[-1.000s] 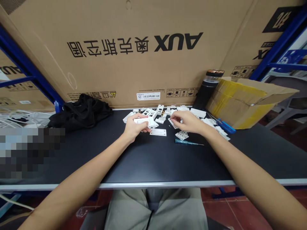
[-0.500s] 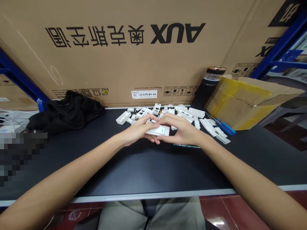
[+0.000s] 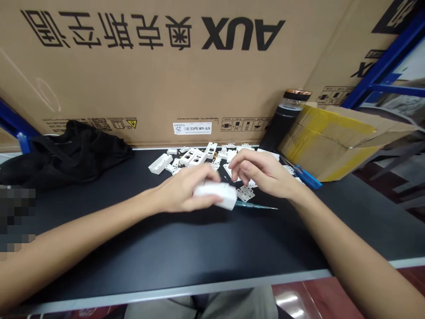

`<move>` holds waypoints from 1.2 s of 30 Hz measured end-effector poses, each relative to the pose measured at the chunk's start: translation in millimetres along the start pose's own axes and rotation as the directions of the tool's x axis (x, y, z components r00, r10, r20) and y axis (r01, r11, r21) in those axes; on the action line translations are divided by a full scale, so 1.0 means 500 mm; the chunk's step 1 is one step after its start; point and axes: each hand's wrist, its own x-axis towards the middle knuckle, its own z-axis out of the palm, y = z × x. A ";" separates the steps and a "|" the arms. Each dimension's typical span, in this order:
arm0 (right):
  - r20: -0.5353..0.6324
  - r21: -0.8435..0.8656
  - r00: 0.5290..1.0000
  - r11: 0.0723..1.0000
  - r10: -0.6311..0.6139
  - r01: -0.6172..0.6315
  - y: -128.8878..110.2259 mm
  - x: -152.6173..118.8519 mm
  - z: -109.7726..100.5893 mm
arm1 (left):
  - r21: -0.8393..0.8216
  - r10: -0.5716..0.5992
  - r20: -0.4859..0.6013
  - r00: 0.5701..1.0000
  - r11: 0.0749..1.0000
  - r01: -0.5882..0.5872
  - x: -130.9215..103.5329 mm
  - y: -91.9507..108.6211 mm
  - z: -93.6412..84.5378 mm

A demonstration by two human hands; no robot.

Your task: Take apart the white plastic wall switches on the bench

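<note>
A white rectangular plastic housing (image 3: 217, 193), blurred by motion, is gripped in my left hand (image 3: 189, 188) above the black table. My right hand (image 3: 262, 173) is raised just to the right of it, fingers curled but apart, touching nothing that I can see. Under and behind the hands lie several white plastic parts, among them an open white shell (image 3: 160, 164) at the left and slotted white housings (image 3: 198, 157). A small white frame piece (image 3: 246, 193) lies below my right hand, beside a thin teal tool (image 3: 257, 206).
A black cloth bag (image 3: 83, 153) lies at the left. At the right stand a black bottle (image 3: 282, 119) and a taped cardboard box (image 3: 328, 141), with a blue-handled tool (image 3: 308, 177) before it. A large carton (image 3: 149, 84) stands behind the black table (image 3: 199, 257).
My right hand has let go of the white housing and moved up and right. My left hand has turned the housing over. The camera view has shifted slightly.
</note>
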 end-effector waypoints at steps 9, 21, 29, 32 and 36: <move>0.313 -0.412 0.936 0.911 0.161 -0.019 0.012 0.005 -0.002 | 0.181 0.056 0.185 0.981 0.979 -0.090 -0.116 -0.052 0.018; 0.309 -0.473 0.916 0.877 0.256 -0.085 0.016 0.000 -0.015 | -0.759 -0.542 -0.325 0.775 0.639 0.128 -0.106 -0.121 0.006; 0.328 -0.448 0.886 0.879 0.329 -0.161 0.032 -0.019 -0.053 | -0.794 -0.432 0.024 0.902 0.540 0.279 -0.108 -0.030 0.032; 0.356 -0.469 0.874 0.873 0.330 -0.139 0.043 -0.025 -0.061 | -0.576 -0.370 0.281 0.885 0.673 0.464 -0.109 0.002 0.045; 0.408 -0.496 0.843 0.860 0.351 -0.118 0.048 -0.024 -0.056 | -0.263 -0.376 0.209 0.903 0.868 0.422 -0.098 0.006 0.042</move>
